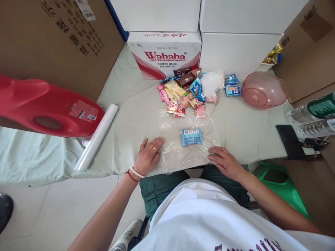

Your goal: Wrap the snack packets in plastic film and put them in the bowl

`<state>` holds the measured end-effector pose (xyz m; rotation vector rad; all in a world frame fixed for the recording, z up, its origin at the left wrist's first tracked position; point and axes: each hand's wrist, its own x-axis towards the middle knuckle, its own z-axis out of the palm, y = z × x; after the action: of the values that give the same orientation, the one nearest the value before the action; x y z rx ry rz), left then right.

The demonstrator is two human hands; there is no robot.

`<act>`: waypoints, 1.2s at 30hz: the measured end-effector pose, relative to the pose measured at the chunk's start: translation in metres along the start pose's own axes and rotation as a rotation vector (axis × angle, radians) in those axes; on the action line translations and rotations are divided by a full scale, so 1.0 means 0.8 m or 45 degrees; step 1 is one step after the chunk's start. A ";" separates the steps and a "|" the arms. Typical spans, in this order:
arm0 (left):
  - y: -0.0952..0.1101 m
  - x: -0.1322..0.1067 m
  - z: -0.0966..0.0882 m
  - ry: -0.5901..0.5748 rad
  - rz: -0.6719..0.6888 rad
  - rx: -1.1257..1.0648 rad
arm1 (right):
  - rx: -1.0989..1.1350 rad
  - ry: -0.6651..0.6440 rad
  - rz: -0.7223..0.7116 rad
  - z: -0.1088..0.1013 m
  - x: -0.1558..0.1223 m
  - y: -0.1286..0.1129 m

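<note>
A clear plastic film point(172, 157) lies spread over the front of the table. On it sits a small light-blue snack packet point(192, 136), label side up. My left hand point(149, 155) rests flat at the film's left edge, fingers stretched out, a ring on one finger. At the right edge, my right hand point(225, 161) lies with its fingers extended and its fingertips touching the film. Neither hand touches the packet. Behind the film is a pile of wrapped snacks point(175, 89), with a bunched-up white plastic bag point(212, 83) beside it.
A white roll point(96, 137) and a red jug point(52, 104) are on the left. To the right are a pink bowl point(264, 92), plastic bottles point(300, 116) and a black phone point(290, 142). A Wahaha box point(164, 57) stands behind the snacks.
</note>
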<state>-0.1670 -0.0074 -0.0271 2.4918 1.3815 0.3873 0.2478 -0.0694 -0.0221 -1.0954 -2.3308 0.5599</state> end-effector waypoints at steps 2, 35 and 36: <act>-0.007 -0.003 -0.007 -0.041 0.031 -0.009 | 0.076 0.029 0.022 -0.001 0.007 0.004; 0.125 0.009 -0.034 0.762 -0.131 0.068 | -0.227 -0.375 0.008 -0.027 0.198 0.007; 0.143 0.014 -0.024 0.570 -0.025 0.012 | -0.237 -0.387 0.015 -0.026 0.201 0.009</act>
<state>-0.0787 -0.0548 0.0327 2.4927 1.5583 0.9834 0.1754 0.0655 0.0329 -1.1774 -2.6861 0.5554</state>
